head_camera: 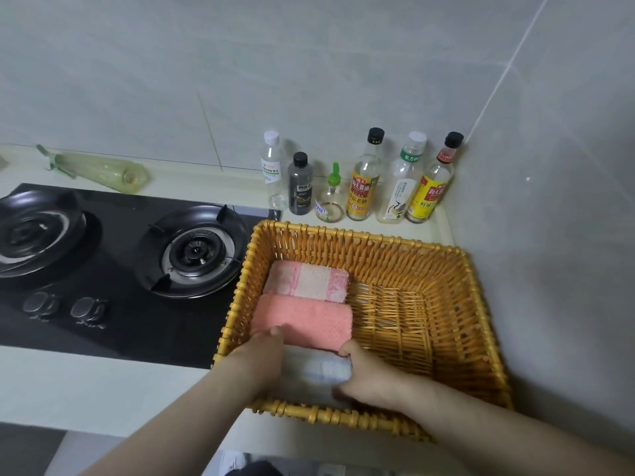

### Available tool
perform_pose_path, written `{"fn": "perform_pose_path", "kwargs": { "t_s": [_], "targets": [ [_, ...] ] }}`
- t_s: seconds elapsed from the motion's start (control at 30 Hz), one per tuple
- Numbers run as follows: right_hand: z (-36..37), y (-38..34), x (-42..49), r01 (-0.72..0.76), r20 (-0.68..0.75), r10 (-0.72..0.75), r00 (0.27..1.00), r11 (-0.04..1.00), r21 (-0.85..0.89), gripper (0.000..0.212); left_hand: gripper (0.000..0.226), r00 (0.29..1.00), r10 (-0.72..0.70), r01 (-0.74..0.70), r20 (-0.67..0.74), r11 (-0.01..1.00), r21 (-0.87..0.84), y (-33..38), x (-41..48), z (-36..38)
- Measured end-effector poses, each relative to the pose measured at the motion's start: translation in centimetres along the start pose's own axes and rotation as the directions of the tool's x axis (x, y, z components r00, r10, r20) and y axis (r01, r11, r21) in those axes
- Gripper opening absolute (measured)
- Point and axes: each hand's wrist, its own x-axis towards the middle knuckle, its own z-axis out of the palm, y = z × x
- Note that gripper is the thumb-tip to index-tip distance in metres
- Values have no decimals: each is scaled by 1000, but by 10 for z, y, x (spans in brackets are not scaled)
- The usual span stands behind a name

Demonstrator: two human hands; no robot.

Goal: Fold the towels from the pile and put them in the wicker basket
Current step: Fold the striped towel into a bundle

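Surface: pale desk (pixel 103 389) under grey tiled walls (pixel 343 63), which meet in a corner at upper right.

Left of frame: black two-burner gas hob (pixel 120 334) set into the desk, with a clear green bag (pixel 99 171) lying behind it against the wall.

Upper centre: six bottles (pixel 364 180) upright in a row along the wall.

Centre right: wicker basket (pixel 360 235), its left rim over the hob's right edge and its right rim near the side wall.

Basket, left half, far to near:
- a folded pink-and-white towel (pixel 309 281)
- a folded salmon towel (pixel 305 321) touching it
- a folded pale towel (pixel 319 369) at the near wall

Basket, right half: bare weave.

Hands: the left hand (pixel 261 355) and right hand (pixel 367 372) grip the pale towel's two ends, fingers curled round it and thumbs on top.

Desk front edge: lower left.
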Motion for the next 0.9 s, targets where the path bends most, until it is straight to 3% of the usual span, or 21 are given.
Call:
{"fn": "perform_pose_path", "kwargs": {
  "t_s": [0.13, 0.2, 0.27, 0.33, 0.43, 0.57, 0.73, 0.83, 0.9],
  "targets": [
    [6, 1, 4, 16, -46, -20, 999, 997, -72, 64, 64, 993, 7, 5, -120, 995, 101, 2, -3, 8],
    [4, 0, 4, 34, -29, -37, 999, 997, -72, 64, 56, 971, 78, -44, -227, 988, 149, 2, -10, 5],
    [-2, 2, 2, 51, 16, -50, 999, 996, -71, 65, 43, 907, 202, -144, -369, 973, 179, 0, -16, 2],
    [-11, 7, 1, 66, 61, -64, 996, 998, -25, 61, 48, 837, 292, -265, -464, 956, 123, -1, -17, -1],
    [-19, 14, -2, 49, 83, -56, 995, 996, 78, 55, 74, 851, 319, -326, -418, 944, 56, 3, -4, -4],
    [-17, 12, 1, -40, 35, 34, 999, 984, 176, 42, 77, 862, 285, -273, -418, 958, 91, 16, 29, 1],
    [-21, 7, 0, -97, 141, 48, 989, 927, 361, 32, 84, 849, 334, -280, -408, 941, 189, 10, 45, 11],
    [-21, 6, -3, 42, 78, -69, 995, 953, 298, 29, 85, 841, 370, -294, -394, 925, 241, 5, 48, 14],
    [-22, 8, -6, 164, -3, -164, 986, 984, 63, 28, 86, 837, 385, -285, -389, 913, 290, 5, 51, 15]
  ]
}}
